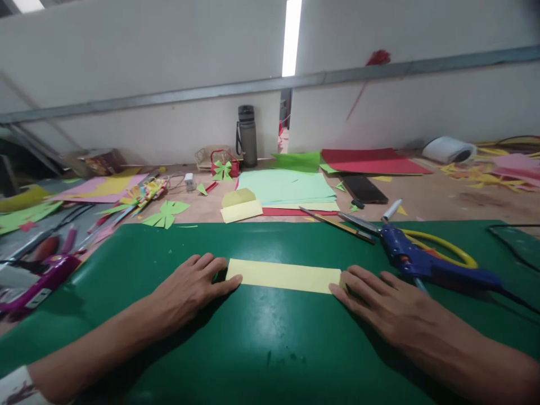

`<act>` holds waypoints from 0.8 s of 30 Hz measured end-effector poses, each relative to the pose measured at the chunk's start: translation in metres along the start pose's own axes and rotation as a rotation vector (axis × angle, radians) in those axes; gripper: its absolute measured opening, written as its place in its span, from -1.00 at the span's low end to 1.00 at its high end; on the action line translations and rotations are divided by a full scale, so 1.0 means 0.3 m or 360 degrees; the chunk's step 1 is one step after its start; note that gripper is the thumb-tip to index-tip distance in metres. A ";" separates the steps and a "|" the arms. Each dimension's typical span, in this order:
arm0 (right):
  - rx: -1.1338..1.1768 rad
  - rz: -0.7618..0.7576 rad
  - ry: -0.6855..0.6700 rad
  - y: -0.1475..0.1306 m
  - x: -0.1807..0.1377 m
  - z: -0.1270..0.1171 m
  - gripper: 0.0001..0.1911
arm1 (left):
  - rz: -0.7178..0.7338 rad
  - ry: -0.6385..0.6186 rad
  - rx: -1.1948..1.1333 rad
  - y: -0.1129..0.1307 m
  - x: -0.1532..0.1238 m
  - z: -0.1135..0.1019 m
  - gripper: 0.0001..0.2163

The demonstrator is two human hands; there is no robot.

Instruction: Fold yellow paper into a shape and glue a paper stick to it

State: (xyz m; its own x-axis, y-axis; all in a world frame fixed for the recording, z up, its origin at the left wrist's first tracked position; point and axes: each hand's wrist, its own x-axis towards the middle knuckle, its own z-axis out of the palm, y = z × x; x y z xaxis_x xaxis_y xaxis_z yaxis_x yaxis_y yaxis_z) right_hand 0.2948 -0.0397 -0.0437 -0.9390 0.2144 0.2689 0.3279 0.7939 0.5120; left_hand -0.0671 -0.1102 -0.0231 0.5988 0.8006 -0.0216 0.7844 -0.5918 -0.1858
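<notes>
Two hands, left hand (pixel 192 284) and right hand (pixel 379 304), press flat, fingers spread, on opposite ends of the yellow rectangular paper strip (pixel 284 275) on the green mat (pixel 261 337).

Hands: two, left hand (pixel 189 287) and right hand (pixel 379 304), both lying flat.
Strip (pixel 284 275): one, lying between them.
Blue glue gun (pixel 422 261): one.
Scissors (pixel 363 224): one pair.
Bottle (pixel 247 136): one, standing.
Phone (pixel 363 189): one.

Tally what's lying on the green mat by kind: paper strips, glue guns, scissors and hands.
Yellow paper strip: 1
Blue glue gun: 1
Scissors: 1
Hands: 2, the left hand and the right hand, one at each end of the strip
Total: 5
</notes>
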 end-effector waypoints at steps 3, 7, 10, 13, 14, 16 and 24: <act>-0.0012 0.0036 0.0077 0.001 -0.033 -0.005 -0.53 | -0.0050 0.0038 -0.0008 -0.005 -0.032 0.016 -0.48; -0.0034 0.0056 0.0093 0.000 -0.062 -0.007 -0.53 | -0.0097 0.0102 -0.0002 -0.003 -0.058 0.035 -0.50; -0.0108 0.0122 0.0041 -0.005 -0.051 -0.027 -0.57 | -0.0143 0.0238 0.0043 0.006 -0.059 0.036 -0.55; -0.0136 0.0251 0.0005 -0.010 0.008 -0.066 -0.70 | -0.0163 0.0457 0.0100 0.034 -0.022 0.017 -0.62; -0.0089 0.0246 0.0012 -0.011 0.038 -0.077 -0.72 | -0.0125 0.0521 0.0093 0.049 0.002 0.007 -0.64; 0.0154 0.0175 0.0030 -0.012 0.104 -0.085 -0.71 | -0.0005 0.0485 0.0003 0.084 0.062 -0.015 -0.69; 0.0734 -0.0062 -0.0352 -0.019 0.222 -0.002 -0.57 | 0.0288 0.0102 -0.0371 0.131 0.202 -0.043 -0.64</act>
State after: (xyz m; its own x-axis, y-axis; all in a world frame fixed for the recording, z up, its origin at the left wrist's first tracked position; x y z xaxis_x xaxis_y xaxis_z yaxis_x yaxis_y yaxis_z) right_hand 0.2304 -0.0302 -0.0282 -0.9654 0.2553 0.0525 0.2593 0.9614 0.0917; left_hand 0.0020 -0.0860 -0.0191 0.7353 0.6771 0.0293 0.6757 -0.7357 0.0461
